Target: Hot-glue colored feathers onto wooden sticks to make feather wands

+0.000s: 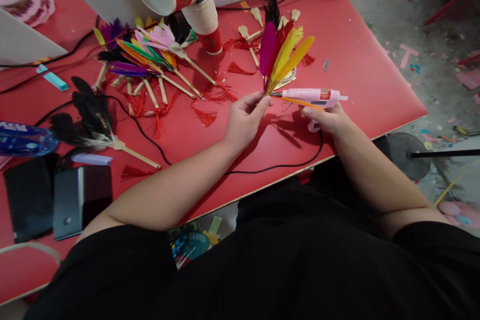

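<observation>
My left hand (pixel 245 121) pinches the lower ends of a small feather fan (pixel 285 57), whose yellow, red and magenta feathers spread upward. In my right hand (pixel 327 119) is a pink glue gun (pixel 305 95), held level with its metal nozzle close to the base of the feathers. An orange feather (pixel 313 105) lies along the underside of the gun, beside my right fingers. Whether the nozzle touches the feathers, I cannot tell. Behind the fan, a roll of tape (pixel 290 76) is partly hidden.
Finished-looking feather fans (pixel 157 60) with red tassels lie heaped at the left. A black feather fan (pixel 93 125) rests near two dark phones (pixel 80 200). Stacked paper cups (pixel 204 20) stand at the back. The gun's black cord (pixel 270 166) runs along the front of the red table (pixel 375 60).
</observation>
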Demonstrator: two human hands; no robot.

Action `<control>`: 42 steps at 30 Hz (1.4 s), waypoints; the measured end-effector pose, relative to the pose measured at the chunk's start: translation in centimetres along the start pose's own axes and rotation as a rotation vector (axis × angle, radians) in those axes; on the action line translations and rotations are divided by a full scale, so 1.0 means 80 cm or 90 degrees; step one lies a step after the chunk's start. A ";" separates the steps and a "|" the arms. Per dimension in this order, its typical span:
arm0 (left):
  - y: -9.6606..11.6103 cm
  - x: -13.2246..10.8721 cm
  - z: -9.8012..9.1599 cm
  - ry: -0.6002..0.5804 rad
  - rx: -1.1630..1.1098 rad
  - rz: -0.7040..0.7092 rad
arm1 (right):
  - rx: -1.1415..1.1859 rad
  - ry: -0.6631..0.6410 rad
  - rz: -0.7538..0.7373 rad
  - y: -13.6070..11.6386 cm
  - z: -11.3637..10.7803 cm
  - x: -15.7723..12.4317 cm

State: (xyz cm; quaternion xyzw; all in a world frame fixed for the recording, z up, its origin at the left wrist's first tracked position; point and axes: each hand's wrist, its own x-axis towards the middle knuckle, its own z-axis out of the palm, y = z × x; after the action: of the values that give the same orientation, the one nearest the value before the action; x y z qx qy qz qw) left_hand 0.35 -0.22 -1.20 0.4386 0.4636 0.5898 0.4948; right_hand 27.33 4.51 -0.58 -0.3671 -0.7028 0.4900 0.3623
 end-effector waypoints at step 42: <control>0.009 -0.002 0.004 0.020 0.001 -0.038 | -0.054 -0.012 -0.059 -0.011 0.004 0.005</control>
State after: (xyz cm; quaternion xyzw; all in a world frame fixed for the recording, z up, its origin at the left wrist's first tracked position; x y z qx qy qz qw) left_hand 0.56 -0.40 -0.46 0.4157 0.4848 0.5811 0.5045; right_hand 26.69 4.50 0.22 -0.3443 -0.7425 0.4458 0.3625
